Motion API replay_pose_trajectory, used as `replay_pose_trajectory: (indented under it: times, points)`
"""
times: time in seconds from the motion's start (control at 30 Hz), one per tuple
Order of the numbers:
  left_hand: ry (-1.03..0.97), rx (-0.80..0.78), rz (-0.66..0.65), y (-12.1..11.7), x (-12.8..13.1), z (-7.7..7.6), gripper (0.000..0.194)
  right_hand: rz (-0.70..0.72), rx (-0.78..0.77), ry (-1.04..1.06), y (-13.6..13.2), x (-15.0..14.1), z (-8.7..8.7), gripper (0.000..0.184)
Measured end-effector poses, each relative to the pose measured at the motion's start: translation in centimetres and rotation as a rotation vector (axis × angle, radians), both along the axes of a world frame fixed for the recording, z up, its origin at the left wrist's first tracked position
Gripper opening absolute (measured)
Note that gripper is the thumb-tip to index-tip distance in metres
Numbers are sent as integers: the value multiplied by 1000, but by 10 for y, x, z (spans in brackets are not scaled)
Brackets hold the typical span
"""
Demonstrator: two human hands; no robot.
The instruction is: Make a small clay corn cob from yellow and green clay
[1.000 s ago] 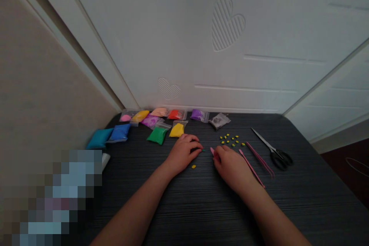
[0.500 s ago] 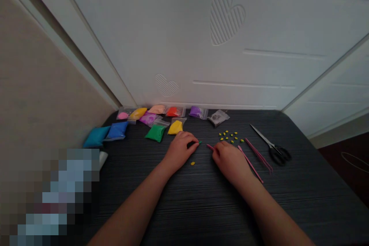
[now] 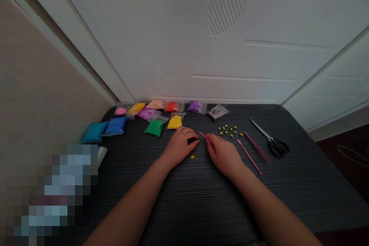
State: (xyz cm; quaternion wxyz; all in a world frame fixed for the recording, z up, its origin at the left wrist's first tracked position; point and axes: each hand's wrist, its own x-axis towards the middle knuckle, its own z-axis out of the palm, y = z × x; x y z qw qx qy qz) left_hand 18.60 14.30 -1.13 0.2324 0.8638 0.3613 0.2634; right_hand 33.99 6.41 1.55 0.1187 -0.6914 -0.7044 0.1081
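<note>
Two hands meet over a bit of green on a dark tabletop (image 3: 178, 207).
The left hand (image 3: 181, 145) pinches the green piece (image 3: 200, 138) between thumb and fingertips, which nearly meet; the right hand (image 3: 223, 152), fingers curled closed, grips a pink tool (image 3: 202, 135), its tip beside the green. A yellow piece (image 3: 192, 157) lies near the left thumb; small yellow-and-green pieces (image 3: 231, 135) sit beyond the right hand, near pink tweezers (image 3: 257, 148) and scissors (image 3: 269, 138).

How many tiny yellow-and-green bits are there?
10 tiny yellow-and-green pieces, all in one loose cluster on the dark streaked table, beyond the right hand. The hand might hide more.
</note>
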Motion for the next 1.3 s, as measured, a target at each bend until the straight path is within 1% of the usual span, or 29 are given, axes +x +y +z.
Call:
replay_pose_trajectory:
  times: [0.07, 0.17, 0.23, 0.4, 0.63, 0.87, 1.13, 1.3]
  points:
    - [-26, -14, 17, 0, -2, 1, 13, 19, -2, 1, 0, 1, 0, 29]
    - [-78, -48, 89, 1, -4, 1, 15, 49, -12, -13, 0, 1, 0, 31]
    - [-110, -64, 118, 1, -5, 1, 19, 44, -31, -36, 0, 0, 1, 31]
    - [-111, -38, 74, 1, -5, -2, 28, 16, -59, -96, 1, -1, 0, 30]
    - [-39, 31, 40, 2, -4, -4, 28, 7, -22, -140, 3, -2, -5, 30]
    - [0, 63, 34, 1, -3, -4, 27, 7, -37, -164, 4, -3, -5, 30]
    - [99, 154, -17, 0, -4, -5, 28, -12, -58, -230, 6, -10, -3, 30]
    - [87, 162, 5, -1, -5, -6, 27, -15, -29, -254, 4, -11, -3, 26]
